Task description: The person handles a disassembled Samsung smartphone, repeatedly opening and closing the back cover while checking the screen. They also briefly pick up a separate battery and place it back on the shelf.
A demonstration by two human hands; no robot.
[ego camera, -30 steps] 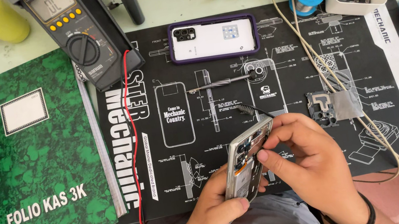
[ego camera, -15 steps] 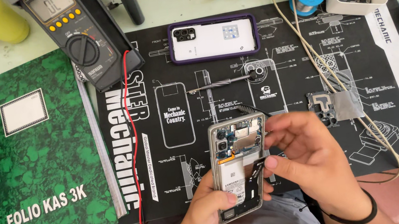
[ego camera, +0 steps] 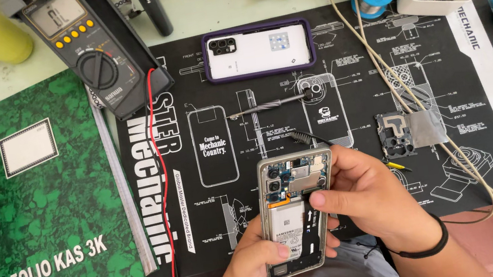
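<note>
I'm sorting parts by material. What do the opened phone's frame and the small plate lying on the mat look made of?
The opened phone, held in the left hand, has a pale, dull-sheened frame, probably metal. The small plate on the black mat is flat matte grey, likely thin sheet metal, though plastic can't be ruled out.

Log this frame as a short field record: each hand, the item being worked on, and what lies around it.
left hand: holds the opened phone from below, thumb on its battery
right hand: fingertip on the phone's exposed board, dark tool in its grip
phone state: back cover off, internals facing up
work surface: black printed repair mat
nearby: white phone in purple case, multimeter, green ledger book, loose metal shield part
</note>
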